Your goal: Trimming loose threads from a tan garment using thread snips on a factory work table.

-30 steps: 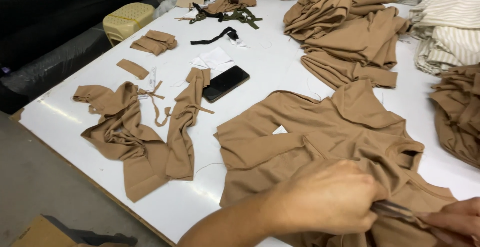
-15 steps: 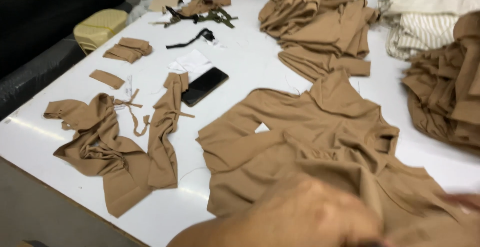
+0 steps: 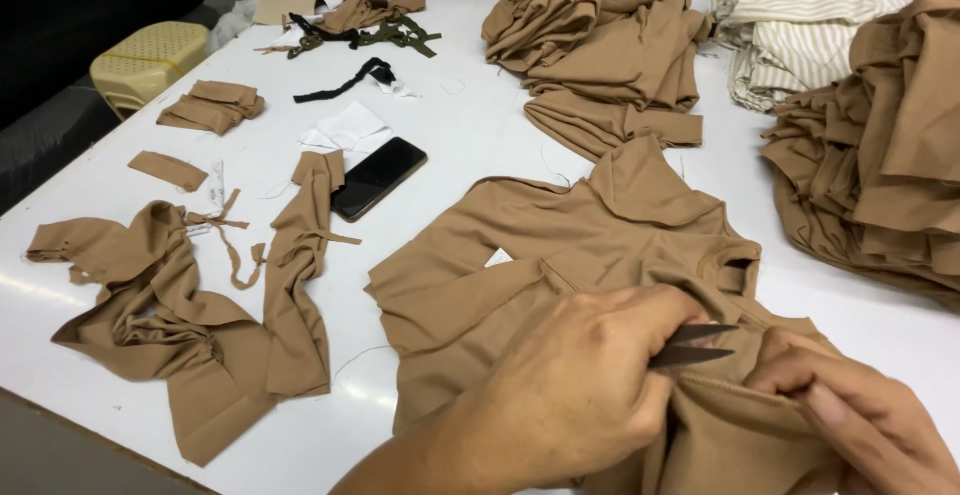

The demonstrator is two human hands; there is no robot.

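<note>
A tan garment (image 3: 560,245) lies spread on the white table (image 3: 470,125) in front of me. My left hand (image 3: 580,385) is closed around small dark thread snips (image 3: 695,345), whose blades point right at a bunched seam of the garment. My right hand (image 3: 860,415) pinches that seam edge at the lower right, just below the blade tips. A small white label (image 3: 498,257) shows on the garment's sleeve area.
Tan fabric offcuts (image 3: 190,305) lie at the left. A black phone (image 3: 378,177) and white scraps (image 3: 345,127) sit mid-table. Folded tan garments (image 3: 600,45) are stacked at the back and at the right (image 3: 880,165), with striped cloth (image 3: 810,15) and a yellow stool (image 3: 145,60).
The view has steadied after a blurred sweep. My left hand now sits lower and nearer, with the snips' blades showing against the seam that my right hand holds.
</note>
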